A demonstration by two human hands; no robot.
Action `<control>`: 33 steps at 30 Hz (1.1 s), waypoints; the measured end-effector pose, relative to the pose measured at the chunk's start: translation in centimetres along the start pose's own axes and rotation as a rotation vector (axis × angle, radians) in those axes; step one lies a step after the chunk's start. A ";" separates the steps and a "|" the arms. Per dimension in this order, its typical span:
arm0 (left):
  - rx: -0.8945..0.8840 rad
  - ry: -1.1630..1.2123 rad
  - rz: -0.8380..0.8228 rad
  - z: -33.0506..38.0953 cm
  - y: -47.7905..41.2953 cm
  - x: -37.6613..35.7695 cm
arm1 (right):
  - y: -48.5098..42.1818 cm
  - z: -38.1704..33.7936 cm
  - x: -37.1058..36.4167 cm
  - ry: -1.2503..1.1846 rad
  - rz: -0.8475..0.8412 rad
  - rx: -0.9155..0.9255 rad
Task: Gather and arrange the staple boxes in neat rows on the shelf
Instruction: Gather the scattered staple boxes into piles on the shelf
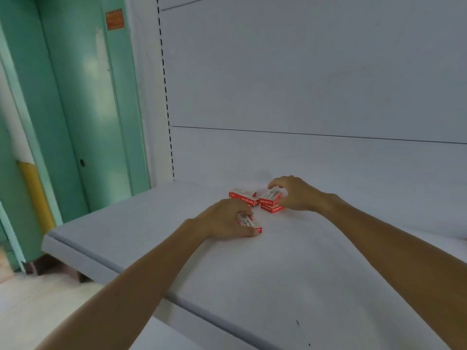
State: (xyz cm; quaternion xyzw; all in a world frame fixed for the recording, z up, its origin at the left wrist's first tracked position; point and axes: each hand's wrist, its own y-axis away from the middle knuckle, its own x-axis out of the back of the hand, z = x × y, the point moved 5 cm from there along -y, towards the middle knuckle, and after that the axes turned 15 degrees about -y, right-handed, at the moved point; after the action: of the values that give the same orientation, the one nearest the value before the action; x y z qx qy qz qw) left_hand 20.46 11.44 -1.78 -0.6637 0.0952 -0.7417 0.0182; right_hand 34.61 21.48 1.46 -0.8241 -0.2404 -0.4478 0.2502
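Red staple boxes (249,202) lie clustered mid-shelf, near the back panel (303,160). The nearest box (250,224) lies flat under the left hand (225,219), held between the thumb and curled fingers, which hide its far end. The raised box (270,197) is pinched from above by the right hand (295,194) and sits tilted over a lower box (272,209), which is mostly covered. The rear boxes (242,193) overlap, and their edges are hard to tell apart. The shelf (278,274) is grey-white, with its right end cut off. To the left stands a green door (88,109) with an orange label (115,19) whose text is blurred.
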 end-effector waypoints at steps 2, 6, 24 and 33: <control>0.032 -0.052 0.022 -0.7 -0.3 0.2 | -0.6 0.2 -0.7 0.016 -0.055 -0.028; -0.031 -0.060 -0.064 -1.5 -0.5 0.3 | -1.4 0.4 -1.4 0.049 -0.119 -0.102; -0.286 0.153 -0.005 -3.5 1.1 1.4 | 4.1 -3.0 -1.8 -0.019 0.222 -0.352; -0.500 0.256 0.067 5.2 2.4 0.8 | 17.9 -1.0 2.5 0.034 0.436 -0.591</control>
State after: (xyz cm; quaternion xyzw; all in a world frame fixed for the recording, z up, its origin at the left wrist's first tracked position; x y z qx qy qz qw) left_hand 25.30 8.36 -0.84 -0.5450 0.2988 -0.7719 -0.1338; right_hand 46.31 7.65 0.52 -0.8850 0.0847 -0.4478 0.0949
